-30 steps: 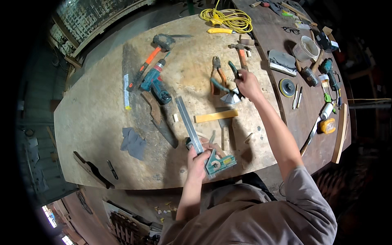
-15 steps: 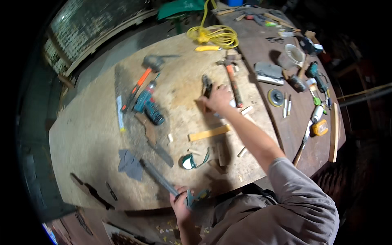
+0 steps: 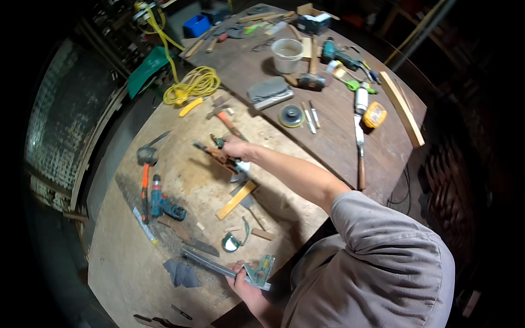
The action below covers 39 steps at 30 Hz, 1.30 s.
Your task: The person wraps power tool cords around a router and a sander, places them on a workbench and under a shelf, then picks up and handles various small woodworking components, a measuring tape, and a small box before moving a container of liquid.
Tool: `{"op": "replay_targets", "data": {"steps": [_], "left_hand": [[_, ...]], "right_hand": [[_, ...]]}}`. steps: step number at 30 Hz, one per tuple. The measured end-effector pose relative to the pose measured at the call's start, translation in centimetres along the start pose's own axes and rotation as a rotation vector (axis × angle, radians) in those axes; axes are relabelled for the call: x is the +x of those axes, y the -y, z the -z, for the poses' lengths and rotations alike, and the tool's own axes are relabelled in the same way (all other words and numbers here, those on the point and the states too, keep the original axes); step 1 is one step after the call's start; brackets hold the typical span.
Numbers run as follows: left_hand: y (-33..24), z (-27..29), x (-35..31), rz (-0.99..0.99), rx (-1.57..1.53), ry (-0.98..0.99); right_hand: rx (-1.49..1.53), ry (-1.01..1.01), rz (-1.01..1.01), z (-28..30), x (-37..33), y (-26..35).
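Observation:
My left hand (image 3: 239, 277) grips a long grey metal bar (image 3: 210, 263) near its end, beside a green fitting (image 3: 262, 268). The bar points away over the table's near edge. Stretched out over the table, my right hand (image 3: 236, 148) has its fingers closed on a dark and brown tool (image 3: 220, 158), whose exact kind is hard to make out. A shiny metal piece (image 3: 239, 174) shows just below that hand. Close by lie a claw hammer (image 3: 229, 123) with an orange handle and a yellow strip (image 3: 236, 200).
A cordless drill (image 3: 162, 201), a mallet (image 3: 146, 158), a hand saw (image 3: 191, 236), a grey cloth (image 3: 181, 273) and a round green-rimmed piece (image 3: 231, 242) lie leftward and near. Yellow cord (image 3: 194, 87) is coiled at the back. The darker table holds a bucket (image 3: 287, 57) and a sander (image 3: 269, 92).
My view has swung to the right, bringing more of the darker table in. My right hand, earlier at the dark tool, now holds it angled. The left hand keeps its grip on the bar.

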<state>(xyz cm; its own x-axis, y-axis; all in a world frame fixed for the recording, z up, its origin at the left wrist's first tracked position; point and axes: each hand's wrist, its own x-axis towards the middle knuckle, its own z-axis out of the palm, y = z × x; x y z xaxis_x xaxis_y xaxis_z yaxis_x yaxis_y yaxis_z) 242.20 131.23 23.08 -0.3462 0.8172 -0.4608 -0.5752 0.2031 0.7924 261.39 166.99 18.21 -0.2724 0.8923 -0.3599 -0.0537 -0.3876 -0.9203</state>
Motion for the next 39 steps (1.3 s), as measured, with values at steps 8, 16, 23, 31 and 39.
{"op": "replay_targets", "data": {"steps": [8,16,23,31,39], "left_hand": [[3.8,-8.4,2.2,0.214,0.154,0.209],[14.1,-20.4,-1.1,0.343,-0.081,0.806],[13.0,-21.1,-5.0,0.668,-0.328,0.263],[9.4,-5.3,-7.8,0.105,-0.529,0.194],[4.6,3.3,-11.0,-0.045,-0.583,-0.15]], "right_hand": [[0.597,0.177,-0.006,6.6,-23.7,-2.1],[-0.866,-0.135,0.242,7.3,-34.9,-1.8],[-0.928,-0.008,0.394,8.5,-40.9,2.2],[-0.963,0.048,0.406,9.0,-29.3,-4.7],[-1.155,0.081,0.898,-7.2,-16.8,-7.4]]}}
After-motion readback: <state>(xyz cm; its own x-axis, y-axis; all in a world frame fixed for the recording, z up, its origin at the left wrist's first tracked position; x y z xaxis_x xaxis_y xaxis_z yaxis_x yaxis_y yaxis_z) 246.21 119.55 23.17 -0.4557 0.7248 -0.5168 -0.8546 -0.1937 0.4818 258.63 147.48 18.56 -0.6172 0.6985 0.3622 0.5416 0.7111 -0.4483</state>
